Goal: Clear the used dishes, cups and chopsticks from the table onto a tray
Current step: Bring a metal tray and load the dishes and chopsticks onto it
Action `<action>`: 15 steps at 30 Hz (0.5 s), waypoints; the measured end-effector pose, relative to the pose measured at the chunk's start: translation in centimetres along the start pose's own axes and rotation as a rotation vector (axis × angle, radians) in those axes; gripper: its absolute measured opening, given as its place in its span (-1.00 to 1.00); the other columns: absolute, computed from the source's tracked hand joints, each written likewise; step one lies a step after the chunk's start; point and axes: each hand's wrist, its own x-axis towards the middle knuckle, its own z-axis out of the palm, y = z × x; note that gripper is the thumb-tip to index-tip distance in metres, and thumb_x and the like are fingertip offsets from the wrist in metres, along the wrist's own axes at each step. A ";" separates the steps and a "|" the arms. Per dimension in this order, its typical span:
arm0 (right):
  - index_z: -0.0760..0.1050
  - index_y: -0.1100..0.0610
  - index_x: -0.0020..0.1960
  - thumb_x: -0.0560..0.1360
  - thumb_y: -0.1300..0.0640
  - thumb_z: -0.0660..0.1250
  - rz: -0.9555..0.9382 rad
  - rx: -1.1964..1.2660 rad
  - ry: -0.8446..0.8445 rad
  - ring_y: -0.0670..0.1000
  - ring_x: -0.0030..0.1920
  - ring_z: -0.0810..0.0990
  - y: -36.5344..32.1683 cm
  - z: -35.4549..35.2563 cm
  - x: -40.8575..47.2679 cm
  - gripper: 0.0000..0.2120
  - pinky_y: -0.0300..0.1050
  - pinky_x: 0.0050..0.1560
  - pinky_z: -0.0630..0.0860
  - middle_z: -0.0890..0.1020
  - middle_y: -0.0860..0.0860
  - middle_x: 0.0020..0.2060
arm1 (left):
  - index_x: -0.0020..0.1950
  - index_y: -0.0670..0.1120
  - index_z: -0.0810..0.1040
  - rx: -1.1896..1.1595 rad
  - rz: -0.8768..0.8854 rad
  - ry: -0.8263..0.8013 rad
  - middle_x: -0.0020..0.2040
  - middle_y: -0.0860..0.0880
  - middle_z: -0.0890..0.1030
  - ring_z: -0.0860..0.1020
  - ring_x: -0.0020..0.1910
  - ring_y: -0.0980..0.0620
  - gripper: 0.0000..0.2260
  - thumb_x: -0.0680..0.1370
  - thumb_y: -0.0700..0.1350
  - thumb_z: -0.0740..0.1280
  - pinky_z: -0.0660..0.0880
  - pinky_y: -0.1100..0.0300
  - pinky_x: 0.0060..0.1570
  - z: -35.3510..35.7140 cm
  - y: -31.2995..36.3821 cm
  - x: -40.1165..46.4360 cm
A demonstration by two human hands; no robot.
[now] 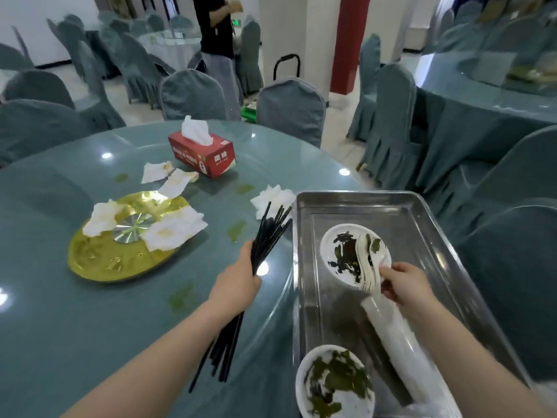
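Down at the near edge of the round teal desk (75, 312), the head view shows the left hand (241, 279) with its fingers clamped around a bundle of black chopsticks (268, 233), whose upper tips fan out toward one o'clock and whose lower ends trail back beneath the forearm toward seven o'clock. At three o'clock from that hand a steel tray (401, 206) rests on the desk's edge. On it, the right hand (407, 285) has its fingers pinched on a stack of white spoons (369, 260) that lies in a white dish (337, 251) smeared with dark leafy scraps. A stack of white cups (394, 342) lies on its side just below the hand, running toward five o'clock, and at six o'clock a white bowl (334, 384) holds green leaf scraps (it sits at the tray's near end). Off at ten o'clock from the left hand, a gold plate (99, 257) carries crumpled napkins (174, 230), with more soiled tissues (168, 176) beyond it. A red tissue box (202, 155) sits toward twelve o'clock, and a white wad of tissue (271, 197) lies just beside the tray's far left corner. Covered chairs (289, 110) ring the desk, and a person in a dark top (217, 31) stands farther back.
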 end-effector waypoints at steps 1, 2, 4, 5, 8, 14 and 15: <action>0.53 0.28 -0.10 0.51 0.22 0.32 0.005 -0.018 0.021 0.01 -0.50 0.48 0.1 -0.6 1.0 -0.89 -0.15 -0.45 0.47 0.57 0.12 -0.42 | 0.49 0.13 0.00 -0.070 0.009 -0.032 -0.24 -0.01 0.53 0.54 -0.31 -0.04 -0.39 0.50 -0.22 0.14 0.45 0.15 -0.30 0.6 1.2 1.0; 0.53 0.27 -0.11 0.51 0.22 0.31 0.013 -0.029 0.038 0.01 -0.51 0.49 0.2 -1.1 1.8 -0.90 -0.17 -0.48 0.44 0.58 0.12 -0.43 | 0.49 0.13 0.02 -0.154 0.008 -0.064 -0.22 -0.02 0.54 0.57 -0.32 -0.04 -0.39 0.51 -0.23 0.14 0.47 0.21 -0.34 1.3 2.4 2.1; 0.52 0.25 -0.12 0.51 0.25 0.31 0.036 -0.032 0.074 0.02 -0.50 0.51 0.4 -2.0 3.3 -0.93 -0.17 -0.49 0.39 0.59 0.12 -0.43 | 0.47 0.11 0.08 -0.333 -0.019 -0.120 -0.16 -0.02 0.54 0.59 -0.35 -0.04 -0.41 0.51 -0.25 0.16 0.51 0.24 -0.37 2.7 4.5 4.2; 0.50 0.24 -0.13 0.51 0.25 0.31 0.048 -0.033 0.096 0.02 -0.49 0.51 0.6 -2.3 3.9 -0.94 -0.18 -0.49 0.38 0.59 0.12 -0.42 | 0.45 0.08 0.12 -0.405 -0.039 -0.139 -0.14 -0.04 0.53 0.60 -0.34 -0.06 -0.44 0.51 -0.26 0.17 0.56 0.18 -0.32 3.5 5.4 5.1; 0.50 0.25 -0.10 0.52 0.25 0.31 0.095 -0.050 0.137 0.02 -0.46 0.52 1.5 -3.2 5.6 -0.94 -0.18 -0.50 0.39 0.60 0.14 -0.39 | 0.37 0.01 0.22 -0.561 -0.102 -0.196 -0.22 -0.11 0.53 0.55 -0.39 -0.07 -0.51 0.48 -0.30 0.20 0.56 0.07 -0.28 5.9 7.2 7.2; 0.35 0.08 -0.27 0.51 0.25 0.35 0.205 0.015 0.215 0.02 -0.46 0.53 3.4 -3.7 7.8 -0.75 -0.19 -0.52 0.44 0.60 0.15 -0.37 | 0.51 0.09 0.05 -0.627 -0.139 -0.292 -0.17 -0.13 0.56 0.55 -0.37 -0.06 -0.36 0.53 -0.31 0.21 0.51 0.10 -0.33 10.4 8.6 9.9; 0.37 0.10 -0.27 0.50 0.25 0.35 0.220 0.025 0.216 0.03 -0.46 0.53 3.8 -3.5 8.2 -0.77 -0.17 -0.48 0.47 0.60 0.16 -0.37 | 0.54 0.14 -0.03 -0.617 -0.139 -0.294 -0.10 -0.12 0.59 0.56 -0.36 -0.05 -0.30 0.54 -0.29 0.23 0.53 0.11 -0.32 10.9 8.8 10.4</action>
